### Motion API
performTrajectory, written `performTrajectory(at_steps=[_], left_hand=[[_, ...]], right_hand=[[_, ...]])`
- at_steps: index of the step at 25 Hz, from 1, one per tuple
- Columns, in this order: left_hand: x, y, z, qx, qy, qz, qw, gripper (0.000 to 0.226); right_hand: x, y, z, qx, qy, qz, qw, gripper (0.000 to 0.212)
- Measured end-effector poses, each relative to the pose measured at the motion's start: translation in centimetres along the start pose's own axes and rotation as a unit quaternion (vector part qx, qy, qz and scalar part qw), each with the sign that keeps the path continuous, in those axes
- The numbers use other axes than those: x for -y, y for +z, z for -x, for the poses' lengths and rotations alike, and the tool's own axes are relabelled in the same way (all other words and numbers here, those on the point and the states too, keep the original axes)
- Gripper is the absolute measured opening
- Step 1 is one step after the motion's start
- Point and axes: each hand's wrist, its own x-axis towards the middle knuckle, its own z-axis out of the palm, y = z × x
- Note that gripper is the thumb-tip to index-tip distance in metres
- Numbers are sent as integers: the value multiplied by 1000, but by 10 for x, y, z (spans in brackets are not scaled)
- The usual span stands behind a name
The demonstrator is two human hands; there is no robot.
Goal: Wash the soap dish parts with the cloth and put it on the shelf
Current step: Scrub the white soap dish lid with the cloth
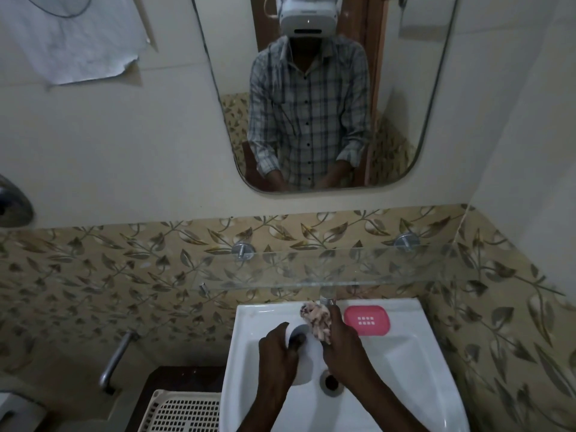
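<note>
Over the white sink basin (405, 369), my left hand (279, 353) grips a white soap dish part (300, 360), held upright on its edge. My right hand (346, 347) is closed on a crumpled, pale patterned cloth (316, 318), which rests against the top of the white part under the tap (327, 299). A pink soap dish part (367, 320) with a grid of small drain holes lies flat on the sink's back right ledge. The glass shelf (327, 269) runs along the wall just above the sink and carries nothing.
The sink drain (331, 381) is near my right wrist. A mirror (311, 88) above the shelf reflects a person in a checked shirt. A white perforated basket (184, 410) stands left of the sink, with a metal pipe (115, 357) on the leaf-patterned tiled wall.
</note>
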Motion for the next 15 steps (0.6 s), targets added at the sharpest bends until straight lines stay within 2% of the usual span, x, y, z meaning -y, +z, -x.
performTrajectory(at_steps=[1, 2, 4, 5, 7, 9, 11, 13, 14, 15], left_hand=[[1, -4, 0, -6, 4, -1, 1000, 8], [0, -5, 1, 9, 6, 12, 1000, 7], [-5, -5, 4, 22, 20, 46, 998, 16], [-8, -5, 6, 16, 23, 55, 998, 18], [-14, -4, 8, -20, 20, 74, 997, 12], [-16, -1, 12, -89, -23, 121, 988, 5], [-23, 1, 15, -128, -86, 173, 973, 8], [-27, 3, 13, -129, -119, 219, 960, 12], [-31, 0, 12, -117, -121, 233, 958, 10], [-34, -6, 9, -103, -115, 217, 964, 21]], right_hand=[[-1, 3, 2, 14, 18, -31, 999, 73], [3, 5, 5, -4, -14, -34, 999, 68], [13, 8, 9, -64, -106, 38, 992, 50], [16, 9, 5, -68, -117, 52, 989, 48], [18, 12, -2, -35, -4, -33, 999, 55], [10, 19, 0, -32, 99, -126, 987, 59], [7, 23, 13, -21, 143, -164, 976, 53], [2, 23, 20, -2, 165, -176, 970, 50], [-2, 23, 17, -4, 153, -150, 977, 52], [-6, 21, 10, -11, 133, -95, 986, 54]])
